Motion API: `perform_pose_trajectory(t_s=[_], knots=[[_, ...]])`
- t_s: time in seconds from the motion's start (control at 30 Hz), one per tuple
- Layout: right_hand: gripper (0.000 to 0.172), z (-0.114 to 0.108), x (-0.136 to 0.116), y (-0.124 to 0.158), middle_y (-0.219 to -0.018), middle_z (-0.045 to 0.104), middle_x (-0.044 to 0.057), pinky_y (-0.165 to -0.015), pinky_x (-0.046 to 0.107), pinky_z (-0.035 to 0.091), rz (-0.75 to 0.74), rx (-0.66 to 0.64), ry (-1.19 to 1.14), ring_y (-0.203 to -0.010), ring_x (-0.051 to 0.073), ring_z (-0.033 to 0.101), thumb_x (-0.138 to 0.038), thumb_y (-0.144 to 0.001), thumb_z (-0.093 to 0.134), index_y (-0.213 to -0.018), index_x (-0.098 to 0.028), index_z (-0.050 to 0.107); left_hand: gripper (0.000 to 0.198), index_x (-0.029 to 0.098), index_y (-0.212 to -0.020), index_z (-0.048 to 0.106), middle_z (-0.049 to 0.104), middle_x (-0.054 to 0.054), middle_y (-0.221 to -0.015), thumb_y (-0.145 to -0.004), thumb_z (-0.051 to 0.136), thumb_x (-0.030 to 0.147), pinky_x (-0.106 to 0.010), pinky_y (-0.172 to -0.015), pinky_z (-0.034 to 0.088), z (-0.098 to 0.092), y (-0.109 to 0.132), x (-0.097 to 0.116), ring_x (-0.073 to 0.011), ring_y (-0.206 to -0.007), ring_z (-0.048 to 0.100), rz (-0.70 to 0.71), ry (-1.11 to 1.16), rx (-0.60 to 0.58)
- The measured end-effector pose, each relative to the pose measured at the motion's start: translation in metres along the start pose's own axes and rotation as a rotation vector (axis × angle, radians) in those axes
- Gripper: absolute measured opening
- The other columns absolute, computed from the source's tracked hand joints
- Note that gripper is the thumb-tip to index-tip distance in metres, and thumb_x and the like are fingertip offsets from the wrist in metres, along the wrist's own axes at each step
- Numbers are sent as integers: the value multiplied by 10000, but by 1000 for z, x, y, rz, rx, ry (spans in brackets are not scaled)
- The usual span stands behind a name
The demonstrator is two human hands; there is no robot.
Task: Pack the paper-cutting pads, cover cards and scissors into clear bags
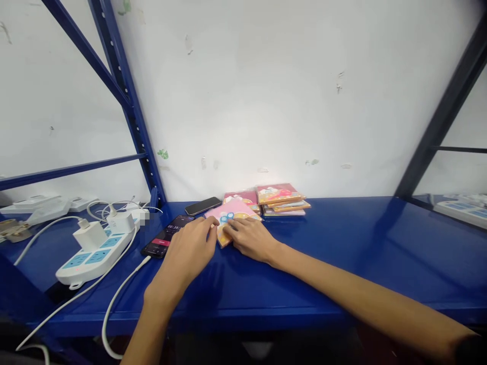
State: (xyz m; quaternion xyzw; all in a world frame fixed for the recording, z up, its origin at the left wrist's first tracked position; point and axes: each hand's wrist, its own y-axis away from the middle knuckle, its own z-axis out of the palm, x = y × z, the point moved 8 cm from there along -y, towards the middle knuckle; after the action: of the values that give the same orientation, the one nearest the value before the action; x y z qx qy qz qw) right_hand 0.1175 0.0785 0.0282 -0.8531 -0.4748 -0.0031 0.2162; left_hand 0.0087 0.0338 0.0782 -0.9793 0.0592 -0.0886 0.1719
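We see a glossy blue painted-metal shelf point(342, 243), a smooth white plastic power strip point(95, 258), and a matt pink paper notepad point(232, 209).

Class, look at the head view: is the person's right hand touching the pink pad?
Touching. The head view shows the right hand with its fingers resting on the pink pad, with no gap between them.

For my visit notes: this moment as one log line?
left hand: touching pink memo pad | right hand: same | nearby: black smartphone
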Motion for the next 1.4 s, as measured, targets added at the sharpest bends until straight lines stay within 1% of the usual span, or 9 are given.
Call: perform_pose_trajectory(t_s=[0.07,0.27,0.63,0.8,0.9,1.03,1.13,1.23,1.4], knots=[[263,-8,-10,19,-1272,694,139,-984,404,499,-28,18,-25,-1143,290,660,-154,-994,509,-1227,-152,631,363,195,-1213,676,745,-130,-1163,-1028,368,246,-391,-945,494,3,0,0,-295,-1111,691,28,8,6],[334,-28,-9,78,-1352,696,103,-1101,409,456,-23,106,-312,-1265,257,627,-100,-973,509,-1271,-197,628,393,156,-1286,657,682,-171,-1204,-1014,377,200,-393,-971,488,42,4,19,-286,-1109,658,119,-3,-220],[392,-37,13,130,-1377,644,73,-1092,441,441,252,151,-450,-1317,248,555,-24,-908,410,-1163,-259,594,378,136,-1089,722,695,-193,-1135,-1016,362,228,-440,-900,505,55,6,26,-333,-1054,681,31,-27,-232],[285,-24,46,149,-1143,683,128,-808,427,509,652,200,-344,-989,315,678,-225,-952,427,-1209,-233,549,369,132,-990,725,727,-210,-1092,-1010,377,251,-425,-879,501,59,4,29,-340,-1021,708,7,37,-245],[387,-9,66,162,-896,709,34,-721,376,486,851,160,-596,-746,262,686,-295,-959,382,-1326,-250,493,363,136,-981,729,743,-212,-1090,-1006,384,244,-419,-898,491,61,3,32,-338,-1030,714,12,72,-249],[426,-3,71,162,-767,693,-13,-664,340,465,915,151,-963,-590,217,639,-407,-1001,285,-1310,-260,539,362,140,-1037,742,754,-219,-1116,-1005,393,232,-408,-920,476,61,2,33,-335,-1071,712,2,113,-246],[481,-10,72,163,-801,727,50,-696,369,447,1042,50,-664,-713,280,689,-557,-1013,291,-1211,-257,611,375,157,-1051,754,769,-205,-1097,-1002,386,208,-387,-903,475,61,1,33,-321,-1054,721,-8,147,-255],[542,-17,68,162,-910,756,150,-712,406,419,1116,-122,-278,-890,383,711,-565,-1028,265,-1029,-231,691,378,176,-1044,762,779,-187,-1081,-994,387,192,-366,-882,475,61,1,34,-309,-1037,725,-1,180,-271],[613,-18,64,158,-883,768,147,-673,382,389,1092,-197,-205,-857,371,714,-581,-1036,278,-770,-237,711,332,192,-972,763,786,-159,-1044,-969,431,195,-342,-855,466,63,4,40,-301,-1011,718,27,223,-306]])
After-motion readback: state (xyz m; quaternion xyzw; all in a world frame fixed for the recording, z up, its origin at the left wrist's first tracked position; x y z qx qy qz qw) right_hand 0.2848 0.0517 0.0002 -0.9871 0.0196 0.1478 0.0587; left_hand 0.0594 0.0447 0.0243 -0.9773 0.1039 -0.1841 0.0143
